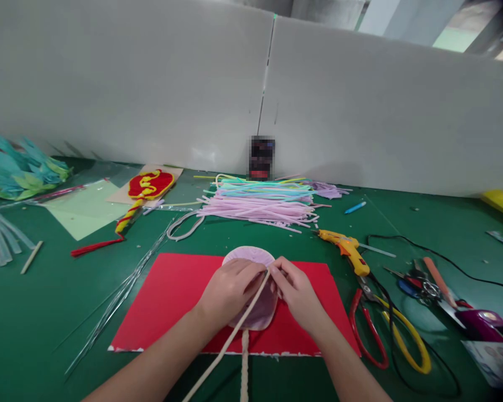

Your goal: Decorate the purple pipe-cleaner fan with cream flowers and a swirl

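A pale purple fuzzy fan-shaped piece (263,312) lies on a red board (167,301), with a braided cream handle (245,363) pointing toward me. Over its face, my left hand (230,285) is closed, thumb and fingers pinching a long cream pipe cleaner (228,341). My right hand (295,287) pinches the same strand near its upper end, fingertips almost touching the left ones. From there the strand runs down toward the lower left, past the board's front edge. Both hands hide the middle of the purple piece, so the exact contact there cannot be made out.
Pastel pipe cleaners (260,206) lie piled behind the board. A yellow glue gun (347,251), red-and-yellow-handled pliers (371,329) and scissors (469,321) are at right, with a black cord. Thin wires (121,296) and a finished red-and-yellow fan (151,184) sit left.
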A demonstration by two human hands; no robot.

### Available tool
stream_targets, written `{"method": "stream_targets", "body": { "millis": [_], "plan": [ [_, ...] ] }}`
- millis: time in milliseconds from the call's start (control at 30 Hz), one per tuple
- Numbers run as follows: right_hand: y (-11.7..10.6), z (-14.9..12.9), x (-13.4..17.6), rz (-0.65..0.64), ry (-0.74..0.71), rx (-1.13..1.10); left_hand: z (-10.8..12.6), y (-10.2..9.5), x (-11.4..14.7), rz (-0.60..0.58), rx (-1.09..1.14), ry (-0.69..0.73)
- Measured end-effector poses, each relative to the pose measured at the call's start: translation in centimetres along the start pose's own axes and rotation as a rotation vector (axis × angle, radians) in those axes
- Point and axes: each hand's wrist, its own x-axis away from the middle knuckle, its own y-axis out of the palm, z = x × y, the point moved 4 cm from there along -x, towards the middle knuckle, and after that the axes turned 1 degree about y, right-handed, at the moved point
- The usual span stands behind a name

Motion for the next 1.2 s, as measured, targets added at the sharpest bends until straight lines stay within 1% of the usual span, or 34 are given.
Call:
{"method": "stream_targets", "body": {
  "millis": [233, 367, 500, 633, 933, 1033, 1200],
  "plan": [
    [0.1, -0.2, 0.0, 0.035, -0.015, 0.067, -0.1, 0.1, 0.1, -0.008, -0.011, -0.021],
    [0.1, 0.4, -0.2, 0.037, 0.014, 0.022, -0.1, 0.2, 0.0, -0.072, 0.061, -0.029],
    [0.0, 0.9, -0.4, 0.032, 0.052, -0.016, -0.1, 0.3, 0.0, -0.101, 0.037, 0.000],
    [0.0, 0.6, -0.4, 0.043, 0.021, 0.079, 0.0, 0.6, 0.0, -0.109, -0.004, 0.029],
    [0.4, 0.4, 0.0, 0.174, -0.076, 0.294, -0.1, 0.9, 0.1, -0.108, -0.026, -0.097],
    [0.6, 0.6, 0.2, 0.193, -0.071, 0.338, -0.1, 1.0, 0.0, -0.106, -0.060, -0.091],
    [0.8, 0.7, 0.3, 0.231, -0.082, 0.373, 0.0, 1.0, 0.1, -0.084, -0.091, -0.042]
  ]
}}
